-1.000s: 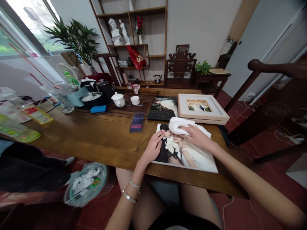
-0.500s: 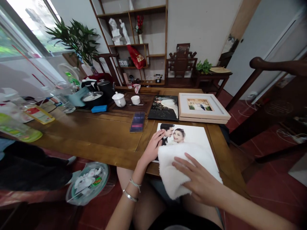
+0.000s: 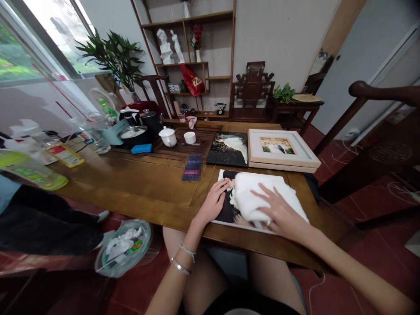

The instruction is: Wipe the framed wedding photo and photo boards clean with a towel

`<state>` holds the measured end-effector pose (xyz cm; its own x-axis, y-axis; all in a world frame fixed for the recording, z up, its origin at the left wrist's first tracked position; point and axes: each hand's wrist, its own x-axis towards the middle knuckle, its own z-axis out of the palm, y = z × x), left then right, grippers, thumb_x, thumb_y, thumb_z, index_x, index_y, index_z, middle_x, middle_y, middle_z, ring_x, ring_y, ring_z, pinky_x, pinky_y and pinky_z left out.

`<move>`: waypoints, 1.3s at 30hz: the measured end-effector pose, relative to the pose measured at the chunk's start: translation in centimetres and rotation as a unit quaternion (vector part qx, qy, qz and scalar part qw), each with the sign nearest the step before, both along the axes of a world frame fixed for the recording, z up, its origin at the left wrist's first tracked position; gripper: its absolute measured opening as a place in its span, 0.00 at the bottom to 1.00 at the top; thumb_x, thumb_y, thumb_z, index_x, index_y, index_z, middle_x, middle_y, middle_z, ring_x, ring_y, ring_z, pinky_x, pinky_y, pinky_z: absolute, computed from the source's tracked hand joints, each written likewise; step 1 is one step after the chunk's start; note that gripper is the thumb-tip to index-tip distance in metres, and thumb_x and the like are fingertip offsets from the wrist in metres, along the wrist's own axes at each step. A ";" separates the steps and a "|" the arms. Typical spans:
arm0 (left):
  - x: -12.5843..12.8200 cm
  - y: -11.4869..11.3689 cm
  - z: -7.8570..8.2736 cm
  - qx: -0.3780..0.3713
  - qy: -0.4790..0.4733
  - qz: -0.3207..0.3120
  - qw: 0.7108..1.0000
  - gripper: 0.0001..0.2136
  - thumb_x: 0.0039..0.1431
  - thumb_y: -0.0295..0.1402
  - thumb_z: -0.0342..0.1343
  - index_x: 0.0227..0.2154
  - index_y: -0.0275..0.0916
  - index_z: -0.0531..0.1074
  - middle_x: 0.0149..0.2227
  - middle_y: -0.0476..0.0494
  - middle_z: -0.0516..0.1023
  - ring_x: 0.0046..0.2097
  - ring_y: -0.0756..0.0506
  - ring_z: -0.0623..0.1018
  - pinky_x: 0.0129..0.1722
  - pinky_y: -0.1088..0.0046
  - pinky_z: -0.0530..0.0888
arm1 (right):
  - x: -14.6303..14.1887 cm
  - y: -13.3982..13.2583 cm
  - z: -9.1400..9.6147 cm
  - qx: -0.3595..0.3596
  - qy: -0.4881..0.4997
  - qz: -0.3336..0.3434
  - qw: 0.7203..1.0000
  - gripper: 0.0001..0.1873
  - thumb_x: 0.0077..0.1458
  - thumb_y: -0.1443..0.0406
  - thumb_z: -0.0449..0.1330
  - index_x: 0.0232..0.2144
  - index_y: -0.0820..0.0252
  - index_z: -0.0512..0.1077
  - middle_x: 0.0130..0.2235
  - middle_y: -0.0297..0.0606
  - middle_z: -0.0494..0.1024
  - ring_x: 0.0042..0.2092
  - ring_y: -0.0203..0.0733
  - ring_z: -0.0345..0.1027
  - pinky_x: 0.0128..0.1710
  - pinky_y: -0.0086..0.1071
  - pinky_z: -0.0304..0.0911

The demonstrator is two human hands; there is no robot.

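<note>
A white cloth (image 3: 246, 194) lies bunched over the right part of a wedding photo panel (image 3: 226, 210) at the table's near edge. My right hand (image 3: 278, 212) presses on the cloth from above, fingers spread across it and its thumb near the lower edge. My left hand (image 3: 215, 199) rests with outstretched fingers on the panel's left side and holds nothing. Dark clothing and a white margin of the print show around the cloth; the faces are mostly covered.
Behind the panel lie a dark photo panel (image 3: 228, 148) and a pale framed photo (image 3: 282, 151). A phone (image 3: 192, 167), a blue sponge (image 3: 141, 148), a lidded white cup (image 3: 167, 136) and bottles (image 3: 62, 151) stand leftward. A lined bin (image 3: 126, 247) and another person's legs (image 3: 49, 218) are below left.
My right hand and the cloth have moved up and away from me, from hanging over the near edge onto the panel, covering the printed faces. My left hand stays at the panel's left side.
</note>
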<state>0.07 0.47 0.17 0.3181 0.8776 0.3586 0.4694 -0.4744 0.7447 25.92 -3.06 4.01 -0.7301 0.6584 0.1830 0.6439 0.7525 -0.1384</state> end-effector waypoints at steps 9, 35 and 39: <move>-0.2 0.0 0.0 -0.009 0.002 -0.008 1.000 0.20 0.65 0.28 0.42 0.57 0.41 0.65 0.62 0.41 0.63 0.65 0.44 0.59 0.65 0.56 0.55 | -0.2 -1.8 1.0 -0.050 -0.006 0.073 0.996 0.25 0.38 0.75 0.56 0.41 0.54 0.75 0.65 0.38 0.57 0.67 0.57 0.38 0.61 0.61 0.39; 0.0 -0.1 0.4 -0.011 0.011 0.002 1.000 0.20 0.65 0.29 0.41 0.57 0.42 0.65 0.62 0.42 0.64 0.64 0.46 0.60 0.65 0.57 0.55 | 0.7 5.1 -0.3 0.019 0.073 -0.064 0.995 0.13 0.57 0.60 0.58 0.44 0.48 0.75 0.59 0.39 0.66 0.64 0.61 0.46 0.58 0.69 0.36; 0.1 -0.1 0.3 -0.010 0.008 0.005 1.000 0.19 0.65 0.29 0.42 0.57 0.42 0.65 0.62 0.43 0.64 0.64 0.45 0.60 0.65 0.57 0.55 | 0.6 4.2 -0.6 0.017 0.079 -0.071 0.994 0.12 0.58 0.62 0.57 0.44 0.50 0.75 0.58 0.42 0.67 0.64 0.61 0.45 0.57 0.69 0.38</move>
